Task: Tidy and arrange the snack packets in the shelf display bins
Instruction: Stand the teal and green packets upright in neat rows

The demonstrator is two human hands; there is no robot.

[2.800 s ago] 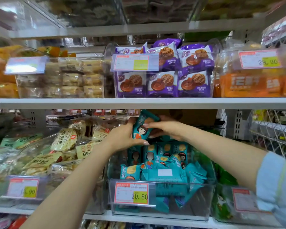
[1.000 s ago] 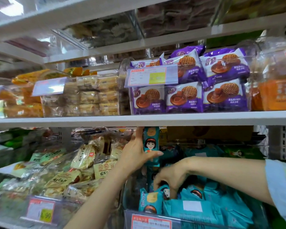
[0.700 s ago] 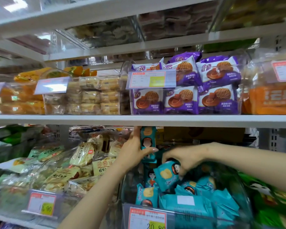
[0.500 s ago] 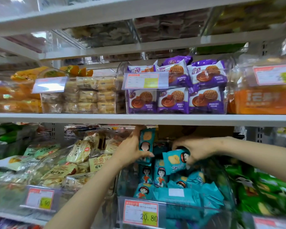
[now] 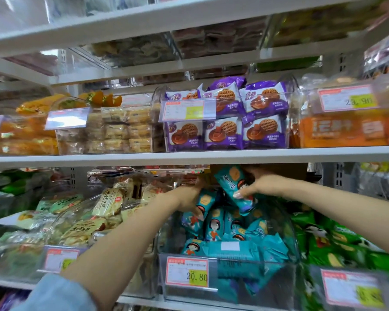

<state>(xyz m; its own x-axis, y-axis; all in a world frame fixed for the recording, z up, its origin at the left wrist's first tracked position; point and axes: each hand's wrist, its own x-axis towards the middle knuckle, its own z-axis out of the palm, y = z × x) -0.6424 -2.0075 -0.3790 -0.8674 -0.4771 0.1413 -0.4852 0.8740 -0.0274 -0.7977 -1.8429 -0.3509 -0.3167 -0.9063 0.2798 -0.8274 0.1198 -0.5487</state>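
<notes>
From my head camera, both my arms reached into the clear bin [image 5: 229,279] of teal snack packets on the lower shelf, the bin with the 20.80 price tag [image 5: 187,273] on its front. My right hand [image 5: 259,186] was closed around one teal packet [image 5: 235,187], holding it tilted above the pile, close under the shelf board [image 5: 189,157] overhead. My left hand [image 5: 188,198] was at the far left of the same bin, fingers curled over the top of a standing packet [image 5: 203,204] in the back row; it looked like a steadying grip, though the motion blur kept me from being sure how firmly.

The rest of the packets lay loose and jumbled toward the front, some standing and some flat. I judged the risk to be the upright row toppling if my left hand let go before the new packet was wedged in, or the lifted packet catching the shelf board and slipping into the pile.
</notes>
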